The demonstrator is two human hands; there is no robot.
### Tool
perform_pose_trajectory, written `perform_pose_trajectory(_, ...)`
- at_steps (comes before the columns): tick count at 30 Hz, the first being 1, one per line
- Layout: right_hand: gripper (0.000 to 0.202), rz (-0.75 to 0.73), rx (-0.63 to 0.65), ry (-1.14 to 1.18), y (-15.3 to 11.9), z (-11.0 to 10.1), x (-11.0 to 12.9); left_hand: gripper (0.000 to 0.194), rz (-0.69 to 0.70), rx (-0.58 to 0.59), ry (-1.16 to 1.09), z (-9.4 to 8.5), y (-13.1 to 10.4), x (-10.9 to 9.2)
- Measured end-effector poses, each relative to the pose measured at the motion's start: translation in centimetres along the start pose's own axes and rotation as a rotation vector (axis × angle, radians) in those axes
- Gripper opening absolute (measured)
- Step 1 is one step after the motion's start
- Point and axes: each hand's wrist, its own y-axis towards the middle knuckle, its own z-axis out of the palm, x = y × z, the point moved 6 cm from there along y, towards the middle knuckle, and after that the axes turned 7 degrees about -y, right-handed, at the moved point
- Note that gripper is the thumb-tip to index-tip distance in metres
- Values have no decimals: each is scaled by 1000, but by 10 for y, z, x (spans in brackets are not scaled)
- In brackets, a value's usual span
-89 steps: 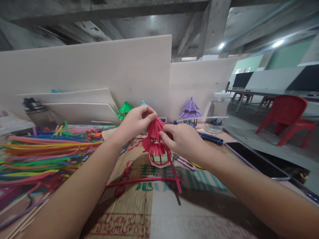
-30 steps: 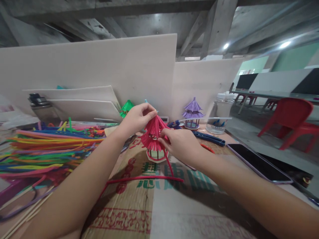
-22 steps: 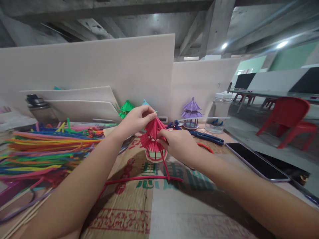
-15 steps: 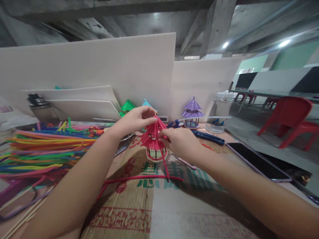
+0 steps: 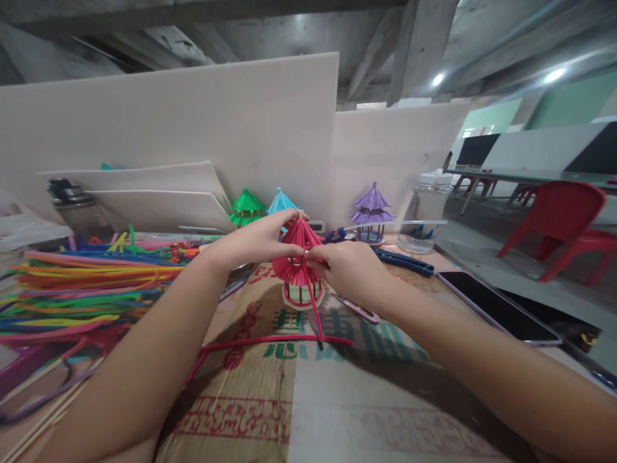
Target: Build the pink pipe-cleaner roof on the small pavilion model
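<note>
A small red two-tiered pavilion model (image 5: 288,272) stands upright on the cardboard straight ahead. My left hand (image 5: 253,243) holds its upper roof, thumb across the near side and fingers behind, partly hidden. On the right side of that roof, my right hand (image 5: 354,265) pinches a red pipe cleaner (image 5: 315,315), whose long end hangs down in front of the model to the cardboard. Another red pipe cleaner (image 5: 270,339) lies across the cardboard (image 5: 241,379) near the hanging end. A slim pink-handled cutting tool (image 5: 361,310) rests below my right hand.
Bundles of coloured pipe cleaners (image 5: 96,273) cover the left side. Behind stand green (image 5: 247,204), blue (image 5: 278,200) and purple (image 5: 372,207) pavilion models. A glue gun (image 5: 335,235), a clear bottle (image 5: 424,212), a blue-handled tool (image 5: 405,262) and a phone (image 5: 496,307) lie right.
My left thumb has slid down toward the upper roof's lower edge, and the roof's tip now shows more. My right hand keeps its pinch with little movement. The view has shifted slightly.
</note>
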Motion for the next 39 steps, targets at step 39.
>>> perform_pose_trajectory(39, 21, 152, 163, 221, 1, 7, 3, 24, 96, -162, 67, -5, 6, -11)
